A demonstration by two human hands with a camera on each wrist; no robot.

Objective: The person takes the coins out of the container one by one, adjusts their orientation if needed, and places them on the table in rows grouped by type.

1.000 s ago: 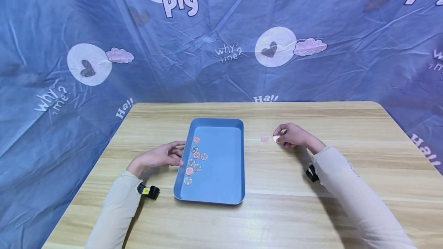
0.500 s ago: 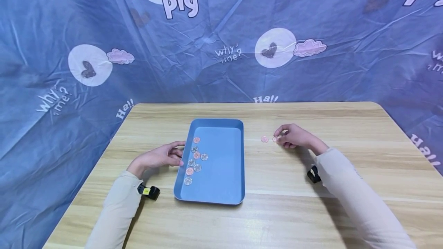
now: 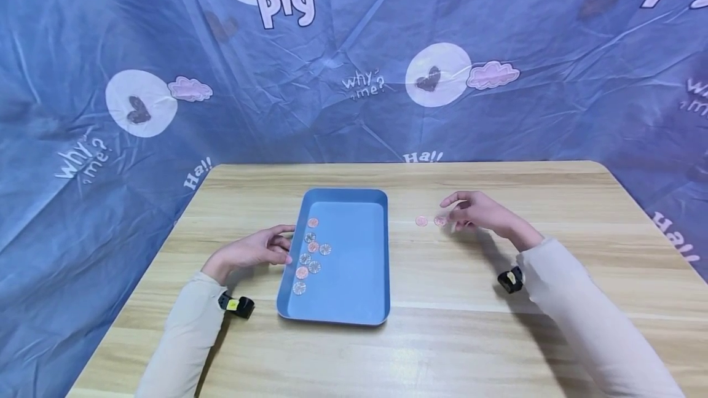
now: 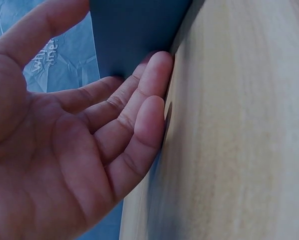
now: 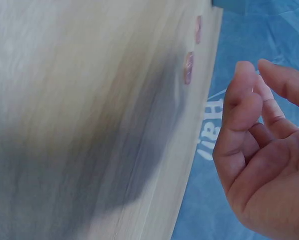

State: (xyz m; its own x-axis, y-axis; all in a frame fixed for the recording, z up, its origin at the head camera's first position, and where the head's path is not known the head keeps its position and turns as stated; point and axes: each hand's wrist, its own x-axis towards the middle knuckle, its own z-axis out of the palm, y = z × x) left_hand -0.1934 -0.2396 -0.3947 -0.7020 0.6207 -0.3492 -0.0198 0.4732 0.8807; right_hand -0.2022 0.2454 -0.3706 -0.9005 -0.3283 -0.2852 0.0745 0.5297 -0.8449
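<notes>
Right of centre in the head view, the right hand (image 3: 480, 212) hovers empty with loosely bent fingers just beside two coins (image 3: 430, 221) lying flat on the table (image 3: 453, 336). Left of centre, the left hand (image 3: 255, 249) rests relaxed against the tray (image 3: 354, 306), seemingly steadying it, with more coins (image 3: 311, 255) inside.

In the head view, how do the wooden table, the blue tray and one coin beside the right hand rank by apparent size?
1. wooden table
2. blue tray
3. coin, far the smallest
</notes>
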